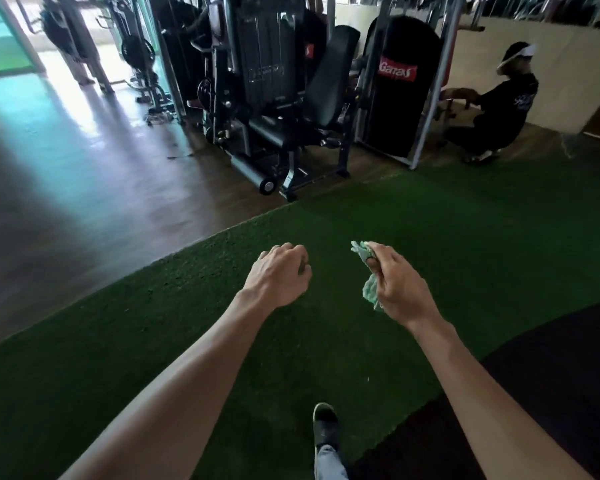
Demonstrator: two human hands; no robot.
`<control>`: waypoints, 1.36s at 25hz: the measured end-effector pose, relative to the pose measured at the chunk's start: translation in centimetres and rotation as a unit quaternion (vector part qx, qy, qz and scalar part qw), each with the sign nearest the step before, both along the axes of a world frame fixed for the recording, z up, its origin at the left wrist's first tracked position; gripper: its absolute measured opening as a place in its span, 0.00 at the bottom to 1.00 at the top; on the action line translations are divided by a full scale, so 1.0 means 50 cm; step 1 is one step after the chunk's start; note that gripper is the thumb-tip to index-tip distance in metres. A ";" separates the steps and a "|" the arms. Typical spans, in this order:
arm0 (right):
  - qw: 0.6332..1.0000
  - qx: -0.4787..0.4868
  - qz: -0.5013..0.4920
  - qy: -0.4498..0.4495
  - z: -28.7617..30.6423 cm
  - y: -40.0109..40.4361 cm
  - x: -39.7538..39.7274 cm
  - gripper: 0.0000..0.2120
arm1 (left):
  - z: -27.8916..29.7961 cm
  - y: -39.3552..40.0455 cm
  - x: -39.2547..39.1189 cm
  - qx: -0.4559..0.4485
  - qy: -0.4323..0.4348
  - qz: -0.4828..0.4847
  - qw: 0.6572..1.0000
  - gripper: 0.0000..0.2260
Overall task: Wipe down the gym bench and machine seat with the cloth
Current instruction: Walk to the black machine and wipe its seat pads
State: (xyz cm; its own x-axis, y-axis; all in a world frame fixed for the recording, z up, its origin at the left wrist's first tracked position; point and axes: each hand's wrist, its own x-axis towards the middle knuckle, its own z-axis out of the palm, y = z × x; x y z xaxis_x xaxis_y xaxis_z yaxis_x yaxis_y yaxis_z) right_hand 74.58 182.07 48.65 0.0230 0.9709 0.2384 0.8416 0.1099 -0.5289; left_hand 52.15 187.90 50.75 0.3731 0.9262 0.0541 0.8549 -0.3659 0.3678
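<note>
My right hand grips a crumpled pale green cloth, which sticks out above and below the fingers. My left hand hangs beside it with fingers loosely curled and holds nothing. Both hands are stretched out over green artificial turf. Ahead stands a black gym machine with a padded seat and a tilted backrest, well beyond my reach.
A second machine with a red logo pad stands to the right. Beside it a person in dark clothes crouches. Another person stands far left. Dark wood floor borders the turf. My shoe is below.
</note>
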 end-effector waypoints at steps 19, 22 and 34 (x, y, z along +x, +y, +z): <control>0.997 0.023 0.022 0.067 -0.015 1.520 0.047 0.18 | -0.032 1.479 0.060 -0.020 -0.026 0.049 0.998 0.13; 0.997 0.024 0.017 0.076 -0.002 1.750 0.048 0.18 | -0.018 1.704 0.070 -0.023 -0.014 0.044 0.999 0.14; 0.994 -0.037 0.071 0.077 -0.124 2.608 0.149 0.19 | -0.130 2.504 0.139 -0.074 -0.007 0.118 0.990 0.09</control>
State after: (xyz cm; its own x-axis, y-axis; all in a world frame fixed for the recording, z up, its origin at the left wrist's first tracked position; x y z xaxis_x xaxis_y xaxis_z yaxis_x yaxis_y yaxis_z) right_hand 82.04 312.48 42.47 -0.0841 0.9817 0.1706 0.7285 0.1774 -0.6617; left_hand 59.09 313.10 44.25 0.1447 0.9858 -0.0852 0.9043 -0.0968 0.4157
